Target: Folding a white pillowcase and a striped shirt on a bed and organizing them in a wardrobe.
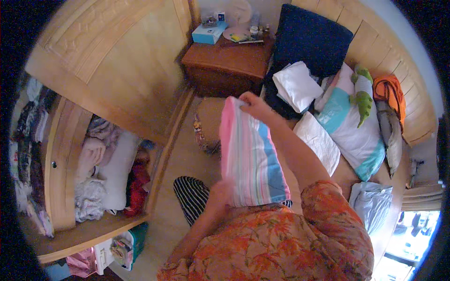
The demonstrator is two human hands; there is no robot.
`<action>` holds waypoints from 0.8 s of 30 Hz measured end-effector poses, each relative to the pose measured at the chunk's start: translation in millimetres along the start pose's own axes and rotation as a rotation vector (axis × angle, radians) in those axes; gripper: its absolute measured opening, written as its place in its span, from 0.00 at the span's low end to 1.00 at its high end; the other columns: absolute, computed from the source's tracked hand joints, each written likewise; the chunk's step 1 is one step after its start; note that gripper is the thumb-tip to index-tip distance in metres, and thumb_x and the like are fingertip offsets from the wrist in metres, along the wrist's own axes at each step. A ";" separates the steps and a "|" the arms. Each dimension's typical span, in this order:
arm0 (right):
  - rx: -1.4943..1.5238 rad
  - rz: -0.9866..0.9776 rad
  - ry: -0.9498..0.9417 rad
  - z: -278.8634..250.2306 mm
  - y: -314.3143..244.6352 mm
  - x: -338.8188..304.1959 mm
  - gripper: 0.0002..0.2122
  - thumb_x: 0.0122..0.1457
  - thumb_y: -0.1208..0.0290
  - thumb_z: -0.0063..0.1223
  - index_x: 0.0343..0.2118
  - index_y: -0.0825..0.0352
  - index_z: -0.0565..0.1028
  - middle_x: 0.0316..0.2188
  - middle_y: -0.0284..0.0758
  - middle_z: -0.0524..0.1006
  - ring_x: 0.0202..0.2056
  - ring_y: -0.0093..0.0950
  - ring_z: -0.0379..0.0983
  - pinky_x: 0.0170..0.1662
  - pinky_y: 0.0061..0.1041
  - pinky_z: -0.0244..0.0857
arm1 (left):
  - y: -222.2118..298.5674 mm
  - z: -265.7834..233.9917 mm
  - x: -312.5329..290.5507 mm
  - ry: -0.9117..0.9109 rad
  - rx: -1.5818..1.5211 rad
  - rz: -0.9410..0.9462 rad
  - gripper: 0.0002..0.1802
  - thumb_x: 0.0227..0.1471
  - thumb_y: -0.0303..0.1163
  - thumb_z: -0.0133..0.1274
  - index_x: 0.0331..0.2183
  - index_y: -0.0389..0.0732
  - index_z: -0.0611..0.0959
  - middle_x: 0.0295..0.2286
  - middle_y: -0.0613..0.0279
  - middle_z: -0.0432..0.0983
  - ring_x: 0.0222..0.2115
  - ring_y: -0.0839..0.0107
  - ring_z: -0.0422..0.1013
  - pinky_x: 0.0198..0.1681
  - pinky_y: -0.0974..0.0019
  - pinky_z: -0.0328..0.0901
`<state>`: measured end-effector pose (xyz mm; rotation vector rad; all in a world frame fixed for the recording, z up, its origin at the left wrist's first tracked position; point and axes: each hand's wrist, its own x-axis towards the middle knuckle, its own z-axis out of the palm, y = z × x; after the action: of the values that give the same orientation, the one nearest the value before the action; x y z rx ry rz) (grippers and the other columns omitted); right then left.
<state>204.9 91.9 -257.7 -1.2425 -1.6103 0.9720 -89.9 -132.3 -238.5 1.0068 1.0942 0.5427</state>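
A folded striped cloth [253, 157] in pink, white, green and blue is held up in front of my body. Its upper edge is pinched by my right hand [255, 107], with the fingers closed near the corner. My left hand [219, 195] is at the lower left edge of the cloth, slightly blurred, and its fingers appear closed on that edge. Part of the left fingers is hidden by the cloth. Below it, a leg in black-and-white striped trousers [191, 194] shows.
To the left, an open wooden wardrobe [68, 154] holds clothes and bedding. A brown bedside cabinet [225, 63] stands ahead, with a blue box [209, 33] on top. On the bed at right lie folded white cloths [297, 86], a pillow [347, 126], and a green plush crocodile [363, 100].
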 end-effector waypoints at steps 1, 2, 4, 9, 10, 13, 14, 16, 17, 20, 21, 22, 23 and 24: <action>-0.430 -0.093 0.073 8.2 14.0 2.7 0.12 0.51 0.74 0.54 0.39 0.67 0.72 0.33 0.33 0.76 0.37 0.29 0.73 0.44 0.27 0.65 | -3.0 -3.3 3.9 -0.009 -0.229 -0.130 0.23 0.52 0.41 0.54 0.42 0.30 0.78 0.38 0.52 0.78 0.35 0.61 0.75 0.42 0.61 0.69; -0.532 -0.035 0.021 24.4 17.9 0.6 0.13 0.51 0.72 0.55 0.41 0.66 0.72 0.36 0.36 0.76 0.39 0.35 0.73 0.45 0.31 0.65 | -2.4 -11.3 3.5 -0.004 -0.221 -0.131 0.23 0.52 0.41 0.54 0.42 0.30 0.78 0.38 0.52 0.78 0.35 0.61 0.75 0.42 0.61 0.69; -0.687 0.026 -0.105 66.0 -4.0 -11.2 0.19 0.50 0.68 0.55 0.45 0.66 0.71 0.45 0.45 0.72 0.46 0.45 0.68 0.51 0.39 0.62 | -5.1 -28.6 -5.4 0.075 0.081 -0.216 0.26 0.51 0.41 0.55 0.45 0.30 0.77 0.39 0.53 0.78 0.38 0.61 0.75 0.44 0.61 0.68; -0.719 0.190 0.286 59.0 -21.4 -67.5 0.23 0.48 0.66 0.56 0.49 0.68 0.68 0.48 0.48 0.69 0.51 0.47 0.64 0.53 0.41 0.59 | -12.1 -21.0 -0.8 0.091 0.075 -0.148 0.20 0.51 0.32 0.52 0.46 0.33 0.75 0.40 0.58 0.76 0.39 0.69 0.71 0.44 0.66 0.66; -0.663 0.260 0.454 53.1 -22.0 -82.0 0.25 0.48 0.66 0.57 0.50 0.69 0.67 0.47 0.49 0.69 0.51 0.49 0.63 0.53 0.42 0.58 | -18.4 -22.4 7.0 0.124 0.038 -0.048 0.23 0.51 0.32 0.53 0.49 0.33 0.73 0.42 0.56 0.75 0.40 0.69 0.71 0.44 0.66 0.66; -0.768 0.584 0.220 35.7 -23.5 -144.9 0.27 0.51 0.62 0.57 0.52 0.70 0.65 0.50 0.46 0.69 0.50 0.44 0.65 0.54 0.41 0.60 | -21.4 -18.8 18.5 -0.030 -0.230 -0.142 0.28 0.50 0.30 0.54 0.53 0.34 0.69 0.45 0.53 0.73 0.42 0.66 0.71 0.45 0.64 0.67; -0.769 0.593 0.223 37.8 -27.2 -168.0 0.27 0.51 0.62 0.57 0.52 0.70 0.65 0.50 0.46 0.69 0.50 0.44 0.65 0.54 0.41 0.60 | -23.4 -18.7 22.8 -0.038 -0.228 -0.147 0.28 0.50 0.30 0.54 0.53 0.34 0.69 0.45 0.53 0.73 0.42 0.66 0.71 0.45 0.64 0.67; 0.439 0.768 0.360 38.5 -36.2 -205.1 0.27 0.55 0.63 0.57 0.54 0.70 0.63 0.51 0.42 0.70 0.51 0.38 0.67 0.55 0.39 0.61 | -24.0 -17.5 31.6 0.072 -0.054 -0.275 0.27 0.51 0.30 0.53 0.53 0.34 0.69 0.45 0.53 0.73 0.43 0.64 0.71 0.44 0.62 0.67; 0.441 0.769 0.373 33.4 -32.2 -211.1 0.27 0.55 0.63 0.57 0.54 0.70 0.63 0.51 0.42 0.70 0.51 0.38 0.67 0.55 0.39 0.61 | -22.9 -16.9 29.6 0.062 -0.046 -0.277 0.27 0.51 0.30 0.53 0.53 0.34 0.69 0.45 0.53 0.73 0.43 0.64 0.71 0.44 0.62 0.67; 0.995 1.264 0.163 13.8 -16.1 -213.8 0.27 0.56 0.68 0.56 0.56 0.69 0.61 0.51 0.39 0.71 0.52 0.32 0.68 0.55 0.35 0.63 | 9.1 -8.3 20.9 -0.097 -0.448 -0.265 0.28 0.51 0.29 0.54 0.54 0.34 0.68 0.46 0.53 0.72 0.44 0.63 0.71 0.46 0.61 0.67; 0.870 0.894 0.074 9.0 -26.1 -196.6 0.26 0.56 0.71 0.55 0.57 0.70 0.61 0.50 0.40 0.72 0.52 0.32 0.68 0.56 0.34 0.63 | 22.1 -9.4 19.9 -0.098 -0.378 -0.265 0.29 0.51 0.29 0.54 0.55 0.34 0.67 0.46 0.54 0.72 0.44 0.63 0.71 0.47 0.61 0.67; 0.730 0.529 -0.005 2.6 -36.2 -181.1 0.26 0.55 0.75 0.55 0.57 0.70 0.61 0.49 0.41 0.72 0.52 0.32 0.68 0.56 0.33 0.63 | 38.7 -8.2 18.5 -0.102 -0.308 -0.266 0.30 0.51 0.28 0.54 0.55 0.34 0.66 0.47 0.54 0.72 0.45 0.64 0.70 0.48 0.61 0.67; 0.737 0.525 0.005 -8.2 -40.8 -170.4 0.26 0.55 0.75 0.55 0.57 0.70 0.61 0.49 0.41 0.72 0.52 0.32 0.68 0.56 0.33 0.63 | 71.3 0.1 14.7 -0.073 -0.109 -0.173 0.31 0.51 0.28 0.54 0.56 0.34 0.66 0.48 0.54 0.71 0.46 0.64 0.70 0.49 0.62 0.66; 0.723 0.469 0.028 -20.7 -44.7 -161.2 0.27 0.55 0.77 0.54 0.58 0.69 0.60 0.51 0.41 0.71 0.51 0.32 0.69 0.56 0.32 0.63 | 105.6 10.0 11.0 -0.048 0.086 -0.077 0.32 0.50 0.27 0.55 0.56 0.35 0.65 0.48 0.55 0.70 0.46 0.64 0.69 0.50 0.62 0.65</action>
<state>232.4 -73.0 -236.1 -1.1049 -0.8053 1.6330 -65.6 -77.8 -150.1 1.0433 1.1165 0.4104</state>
